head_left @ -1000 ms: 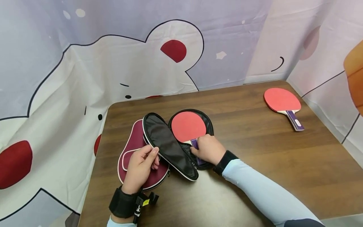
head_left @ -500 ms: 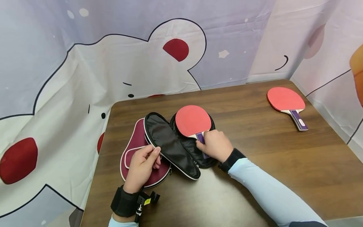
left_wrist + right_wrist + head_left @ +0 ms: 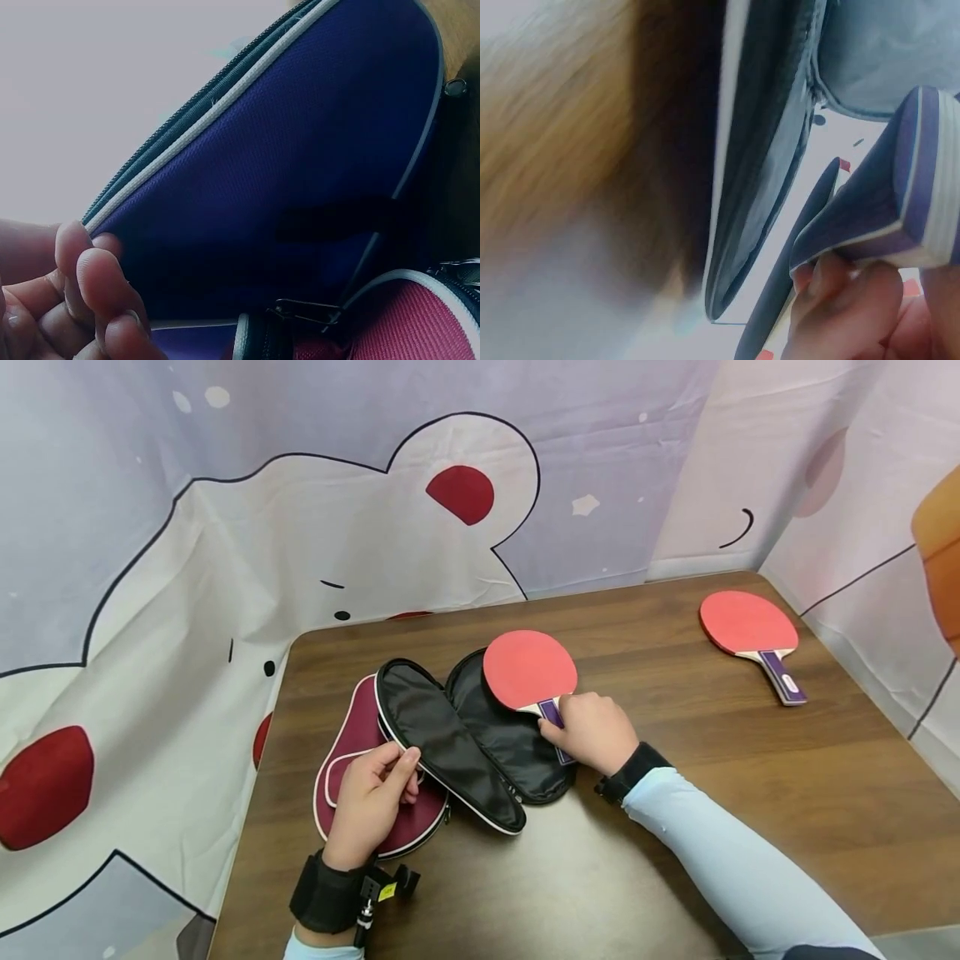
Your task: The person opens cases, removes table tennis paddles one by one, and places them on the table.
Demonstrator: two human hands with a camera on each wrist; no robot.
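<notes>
On the brown table (image 3: 675, 793), an open black-lined paddle case (image 3: 480, 739) lies atop a maroon case (image 3: 360, 752). The left hand (image 3: 371, 806) pinches the raised flap's white-piped edge. The right hand (image 3: 596, 731) grips the purple handle of a red paddle (image 3: 529, 670), its blade over the case's far half. A second paddle (image 3: 750, 627) lies well apart (handle label too small to read).
</notes>
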